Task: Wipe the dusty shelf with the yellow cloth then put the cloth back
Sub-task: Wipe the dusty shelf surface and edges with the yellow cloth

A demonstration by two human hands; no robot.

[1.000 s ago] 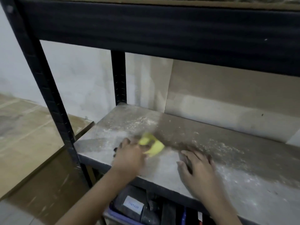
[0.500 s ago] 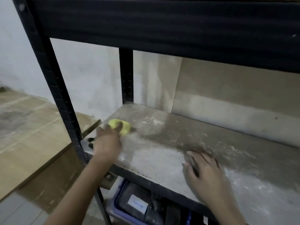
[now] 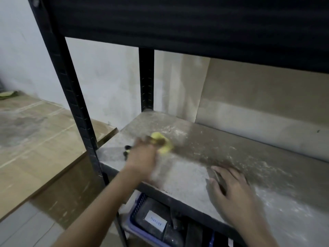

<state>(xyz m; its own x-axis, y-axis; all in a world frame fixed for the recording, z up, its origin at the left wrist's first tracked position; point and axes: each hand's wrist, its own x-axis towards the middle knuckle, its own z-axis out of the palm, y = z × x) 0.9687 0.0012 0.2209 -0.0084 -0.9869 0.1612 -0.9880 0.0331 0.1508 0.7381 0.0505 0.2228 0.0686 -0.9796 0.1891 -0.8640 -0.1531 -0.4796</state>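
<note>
Nearest to us, under the shelf, we see a blue basket (image 3: 137, 213) holding dark items, one with a white label (image 3: 155, 222) whose writing we cannot read. Just above it runs the front edge of the dusty shelf (image 3: 187, 177), a grey board in a black metal rack.

Our right hand (image 3: 235, 191) lies flat on the shelf near the front edge, fingers straight and spread, holding nothing. Pale dust streaks the board around and beyond it.

Further in and towards the rack's left end, our left hand (image 3: 142, 157) is blurred; its fingers are curled over the yellow cloth (image 3: 162, 142), gripping it bunched against the board. The cloth sits on the shelf, well apart from the right hand, with a scatter of white dust (image 3: 175, 131) just behind it.

To the left, the front post (image 3: 71, 93) of the rack rises, and beyond it lies a brown wooden board (image 3: 35, 132) lower down. At the back stand the rear post (image 3: 146, 77), a pale wall (image 3: 106, 82) and a tan panel (image 3: 258, 97) behind the shelf. A dark beam (image 3: 187, 24) crosses overhead.
</note>
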